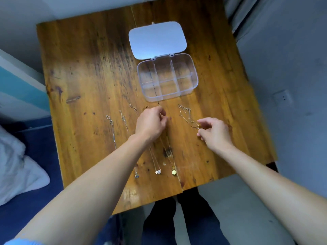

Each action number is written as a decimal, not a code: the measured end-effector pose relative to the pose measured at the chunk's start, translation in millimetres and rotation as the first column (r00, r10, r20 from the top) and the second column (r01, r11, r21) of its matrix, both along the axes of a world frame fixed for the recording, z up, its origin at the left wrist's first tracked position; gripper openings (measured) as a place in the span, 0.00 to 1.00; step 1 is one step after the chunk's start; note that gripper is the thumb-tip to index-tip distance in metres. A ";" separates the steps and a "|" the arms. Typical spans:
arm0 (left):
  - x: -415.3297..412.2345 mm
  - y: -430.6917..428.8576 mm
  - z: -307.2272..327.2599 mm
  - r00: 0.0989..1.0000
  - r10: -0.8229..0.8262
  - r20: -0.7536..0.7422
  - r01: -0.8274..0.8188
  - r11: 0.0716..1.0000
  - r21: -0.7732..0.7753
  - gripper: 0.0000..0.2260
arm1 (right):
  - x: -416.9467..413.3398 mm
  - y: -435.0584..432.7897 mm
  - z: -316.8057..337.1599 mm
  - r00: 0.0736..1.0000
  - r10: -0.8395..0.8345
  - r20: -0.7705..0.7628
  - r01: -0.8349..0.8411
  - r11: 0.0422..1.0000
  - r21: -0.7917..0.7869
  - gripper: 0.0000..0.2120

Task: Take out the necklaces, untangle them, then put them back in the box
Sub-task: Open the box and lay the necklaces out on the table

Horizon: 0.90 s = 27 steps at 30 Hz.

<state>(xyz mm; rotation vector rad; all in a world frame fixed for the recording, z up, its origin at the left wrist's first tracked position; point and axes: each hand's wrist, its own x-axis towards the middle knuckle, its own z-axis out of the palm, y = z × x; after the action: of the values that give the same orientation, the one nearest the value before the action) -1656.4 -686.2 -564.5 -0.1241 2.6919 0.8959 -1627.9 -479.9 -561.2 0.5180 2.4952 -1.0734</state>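
The left hand [151, 122] pinches a thin chain on the wooden table [85, 71]. The right hand [215, 129] pinches a tangled necklace [188, 116] near the open clear box [167, 76]

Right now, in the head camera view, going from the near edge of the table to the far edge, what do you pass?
Gold heart pendant → left hand pinching a chain → clear compartment box, nothing visible in it → its open lid lying flat on the wooden table.

Necklaces [157, 156] before box [193, 82]
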 end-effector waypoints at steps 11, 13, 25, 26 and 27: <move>-39.8 57.2 -12.3 0.990 -0.137 -0.024 0.135 0.988 -0.068 0.08 | 7.9 24.9 -18.0 0.979 0.136 -0.152 -0.106 0.976 0.191 0.07; -43.3 56.9 -12.6 0.987 -0.158 0.016 0.159 0.982 -0.098 0.04 | 6.3 26.6 -19.1 0.980 0.167 -0.108 -0.139 0.964 0.228 0.05; -32.6 43.2 -0.8 0.999 -0.006 0.038 0.000 0.987 0.160 0.05 | -3.4 49.5 -16.1 0.954 0.262 -0.143 -0.240 0.958 0.154 0.12; -31.0 43.3 1.2 0.996 0.053 0.071 -0.067 0.975 0.211 0.04 | -5.5 45.3 -17.9 0.946 0.288 -0.148 -0.262 0.949 0.173 0.11; -29.3 42.8 2.7 0.990 0.097 0.100 -0.118 0.963 0.241 0.04 | -7.8 41.2 -19.7 0.941 0.307 -0.145 -0.277 0.941 0.197 0.09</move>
<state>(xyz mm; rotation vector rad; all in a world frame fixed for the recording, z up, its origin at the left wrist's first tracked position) -1685.7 -643.4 -561.8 -0.2505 2.4892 1.2203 -1635.7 -438.8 -581.0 0.0914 2.7247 -0.8204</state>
